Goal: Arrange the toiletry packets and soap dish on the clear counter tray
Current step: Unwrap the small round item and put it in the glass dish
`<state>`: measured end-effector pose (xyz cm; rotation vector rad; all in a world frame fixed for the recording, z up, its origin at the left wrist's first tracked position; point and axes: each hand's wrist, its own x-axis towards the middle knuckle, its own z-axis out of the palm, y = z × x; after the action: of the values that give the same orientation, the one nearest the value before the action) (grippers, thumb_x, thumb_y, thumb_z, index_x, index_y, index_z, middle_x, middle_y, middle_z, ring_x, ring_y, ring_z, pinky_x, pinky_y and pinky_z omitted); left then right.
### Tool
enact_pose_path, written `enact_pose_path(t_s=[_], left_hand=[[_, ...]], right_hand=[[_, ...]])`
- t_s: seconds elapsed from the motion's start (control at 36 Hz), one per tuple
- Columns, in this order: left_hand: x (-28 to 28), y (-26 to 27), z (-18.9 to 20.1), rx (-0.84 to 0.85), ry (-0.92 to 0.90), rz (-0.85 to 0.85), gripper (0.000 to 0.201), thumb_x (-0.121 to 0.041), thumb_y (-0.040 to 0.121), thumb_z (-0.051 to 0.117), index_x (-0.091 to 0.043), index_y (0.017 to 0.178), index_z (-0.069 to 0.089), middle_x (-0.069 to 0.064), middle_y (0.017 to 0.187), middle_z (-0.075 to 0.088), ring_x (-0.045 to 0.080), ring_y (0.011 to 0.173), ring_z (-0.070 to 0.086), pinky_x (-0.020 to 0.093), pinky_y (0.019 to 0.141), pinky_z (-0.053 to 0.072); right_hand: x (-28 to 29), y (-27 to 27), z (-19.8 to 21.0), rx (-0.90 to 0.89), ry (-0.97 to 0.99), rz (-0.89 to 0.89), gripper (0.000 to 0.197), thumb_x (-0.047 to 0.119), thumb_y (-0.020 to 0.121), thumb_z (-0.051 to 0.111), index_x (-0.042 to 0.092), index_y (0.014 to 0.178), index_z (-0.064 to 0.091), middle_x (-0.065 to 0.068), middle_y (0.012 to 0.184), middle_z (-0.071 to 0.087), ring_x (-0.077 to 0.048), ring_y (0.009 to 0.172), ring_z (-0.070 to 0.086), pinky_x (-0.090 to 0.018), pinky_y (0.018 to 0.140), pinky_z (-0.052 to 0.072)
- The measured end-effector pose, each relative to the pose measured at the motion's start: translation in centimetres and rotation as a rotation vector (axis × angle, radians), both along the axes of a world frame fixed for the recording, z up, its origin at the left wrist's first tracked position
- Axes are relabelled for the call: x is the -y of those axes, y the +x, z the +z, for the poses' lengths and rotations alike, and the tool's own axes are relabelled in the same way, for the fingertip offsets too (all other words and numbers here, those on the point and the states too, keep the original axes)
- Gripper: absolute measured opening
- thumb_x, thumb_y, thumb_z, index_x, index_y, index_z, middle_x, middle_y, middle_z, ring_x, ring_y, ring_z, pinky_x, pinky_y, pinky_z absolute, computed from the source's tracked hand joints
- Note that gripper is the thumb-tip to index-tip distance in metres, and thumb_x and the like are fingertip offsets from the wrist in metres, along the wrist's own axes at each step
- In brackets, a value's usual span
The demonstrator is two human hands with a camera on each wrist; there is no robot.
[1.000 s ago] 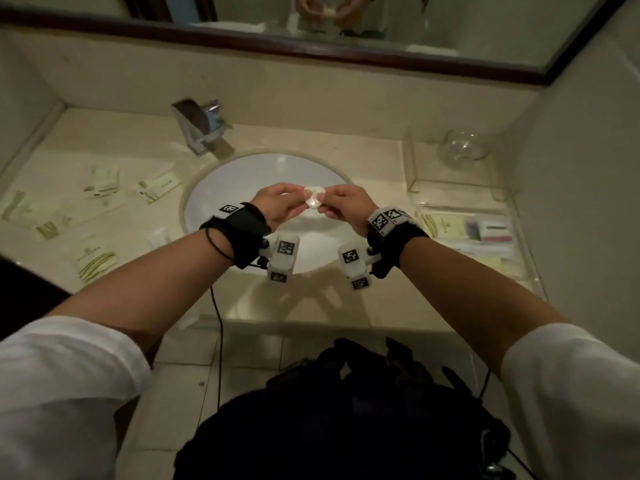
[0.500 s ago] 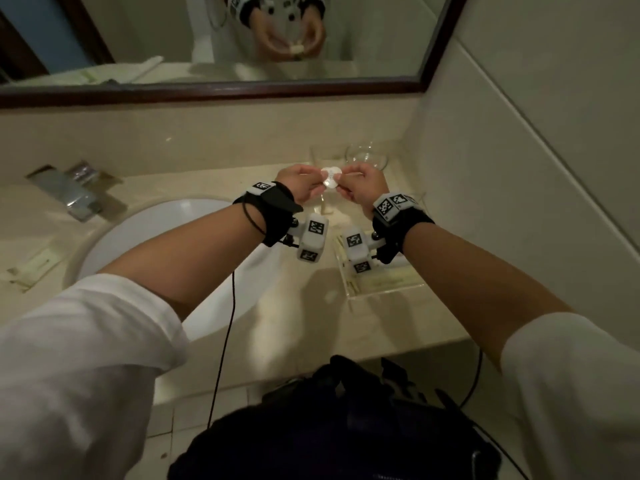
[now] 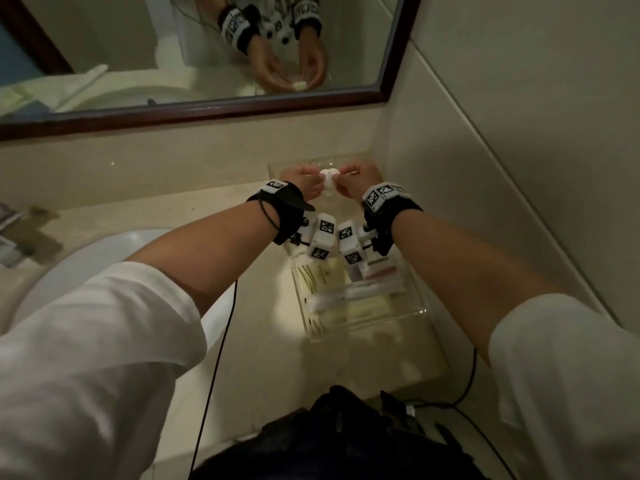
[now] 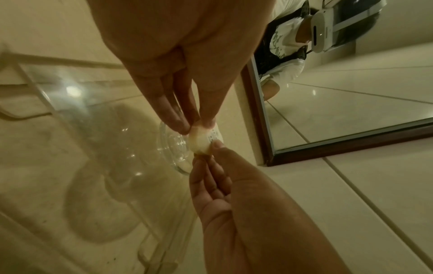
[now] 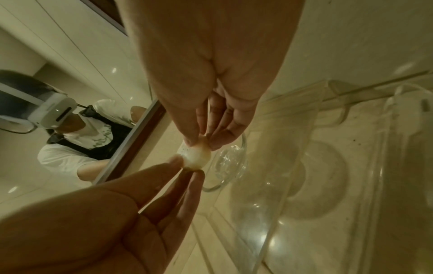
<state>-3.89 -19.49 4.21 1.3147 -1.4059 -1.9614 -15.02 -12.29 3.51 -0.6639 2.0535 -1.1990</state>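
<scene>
Both hands pinch a small round white soap point(image 3: 328, 175) between them, left hand point(image 3: 302, 184) on its left side, right hand point(image 3: 354, 183) on its right. In the left wrist view the left fingertips point(image 4: 185, 128) and the right hand point(image 4: 211, 153) hold the soap point(image 4: 201, 142) just above the clear glass soap dish point(image 4: 172, 153). The right wrist view shows the same soap point(image 5: 195, 157) over the dish point(image 5: 230, 163), pinched by the right hand point(image 5: 201, 142). The dish sits at the far end of the clear tray point(image 3: 367, 336). Several toiletry packets point(image 3: 343, 289) lie in the tray's near part.
A beige wall point(image 3: 485, 168) runs close along the tray's right side. A framed mirror point(image 3: 207, 109) hangs behind the counter. The white sink point(image 3: 86, 258) and faucet point(image 3: 17, 244) are to the left. A black bag point(image 3: 346, 441) and cables hang below.
Both hands carried the soap from above the sink to the right and farther back, over the tray's far end. The head view swung right with them.
</scene>
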Motion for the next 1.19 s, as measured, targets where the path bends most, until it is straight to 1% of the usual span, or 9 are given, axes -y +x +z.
enact_pose_path(t_s=[0.08, 0.17, 0.33, 0.44, 0.53, 0.69, 0.83, 1.0, 1.19], left_hand=[[0.1, -0.6, -0.4, 0.056, -0.062, -0.035, 0.013, 0.002, 0.092, 0.053, -0.006, 0.099, 0.059, 0.001, 0.056, 0.059, 0.005, 0.044, 0.055, 0.013, 0.047, 0.048], [0.1, -1.0, -1.1, 0.054, -0.102, -0.064, 0.027, 0.001, 0.091, 0.054, 0.003, 0.118, 0.058, 0.003, 0.074, 0.059, 0.009, 0.064, 0.057, 0.013, 0.06, 0.051], [0.1, -1.2, -2.4, 0.113, -0.221, -0.06, 0.033, -0.004, 0.085, 0.063, -0.004, 0.118, 0.064, 0.016, 0.107, 0.068, 0.019, 0.091, 0.061, 0.039, 0.098, 0.05], [0.5, -1.1, -2.8, 0.154, -0.255, -0.075, 0.033, 0.0, 0.084, 0.062, -0.005, 0.116, 0.065, 0.019, 0.113, 0.067, 0.024, 0.098, 0.063, 0.043, 0.101, 0.048], [0.3, -0.8, -2.0, 0.241, -0.324, -0.118, 0.035, -0.006, 0.086, 0.062, -0.01, 0.121, 0.064, 0.013, 0.117, 0.067, 0.026, 0.11, 0.062, 0.04, 0.102, 0.047], [-0.2, -0.5, -1.3, 0.289, -0.407, -0.165, 0.037, -0.009, 0.09, 0.056, -0.012, 0.126, 0.06, 0.01, 0.123, 0.063, 0.023, 0.114, 0.058, 0.034, 0.099, 0.045], [-0.4, -0.9, -1.5, 0.328, -0.45, -0.21, 0.044, 0.0, 0.089, 0.054, -0.005, 0.133, 0.051, 0.015, 0.128, 0.059, 0.028, 0.118, 0.056, 0.04, 0.103, 0.044], [0.0, -1.2, -1.7, 0.399, -0.486, -0.281, 0.042, -0.004, 0.089, 0.053, -0.009, 0.13, 0.056, 0.014, 0.127, 0.06, 0.028, 0.116, 0.057, 0.038, 0.101, 0.046], [0.2, -1.6, -1.8, 0.492, -0.566, -0.316, 0.041, -0.002, 0.095, 0.038, -0.007, 0.133, 0.052, 0.016, 0.135, 0.054, 0.03, 0.124, 0.051, 0.034, 0.102, 0.04]], right_hand=[[0.5, -0.5, -0.1, -0.039, 0.034, 0.023, 0.013, 0.021, 0.075, 0.07, 0.017, 0.086, 0.064, -0.004, 0.075, 0.068, -0.021, 0.072, 0.067, -0.041, 0.078, 0.059], [0.9, -0.9, -0.2, -0.052, 0.07, 0.038, 0.008, 0.02, 0.077, 0.069, 0.02, 0.081, 0.062, -0.005, 0.08, 0.07, -0.024, 0.08, 0.07, -0.042, 0.08, 0.058], [2.2, -1.9, -1.7, -0.087, 0.15, 0.088, 0.012, 0.023, 0.071, 0.067, 0.026, 0.075, 0.056, -0.004, 0.084, 0.07, -0.023, 0.084, 0.069, -0.043, 0.085, 0.056], [2.2, -1.5, -1.1, -0.16, 0.196, 0.137, 0.022, 0.019, 0.076, 0.066, 0.019, 0.098, 0.066, -0.004, 0.097, 0.071, -0.021, 0.091, 0.067, -0.038, 0.089, 0.054], [2.2, -1.2, -0.8, -0.228, 0.218, 0.192, 0.032, 0.021, 0.08, 0.067, 0.016, 0.112, 0.067, -0.002, 0.104, 0.069, -0.019, 0.098, 0.064, -0.034, 0.092, 0.051], [2.6, -0.7, -0.8, -0.313, 0.236, 0.265, 0.028, 0.022, 0.083, 0.064, 0.018, 0.111, 0.069, -0.006, 0.11, 0.07, -0.022, 0.103, 0.064, -0.037, 0.094, 0.05], [2.5, -0.7, -1.4, -0.356, 0.249, 0.295, 0.027, 0.017, 0.088, 0.057, 0.02, 0.112, 0.069, -0.005, 0.11, 0.07, -0.023, 0.103, 0.064, -0.038, 0.093, 0.051], [2.3, -0.8, -1.2, -0.387, 0.279, 0.325, 0.029, 0.019, 0.092, 0.053, 0.018, 0.118, 0.065, -0.007, 0.116, 0.067, -0.025, 0.106, 0.063, -0.033, 0.09, 0.05], [2.3, -1.2, -1.1, -0.416, 0.32, 0.357, 0.028, 0.016, 0.094, 0.048, 0.016, 0.117, 0.064, -0.01, 0.116, 0.066, -0.029, 0.107, 0.061, -0.035, 0.091, 0.049]])
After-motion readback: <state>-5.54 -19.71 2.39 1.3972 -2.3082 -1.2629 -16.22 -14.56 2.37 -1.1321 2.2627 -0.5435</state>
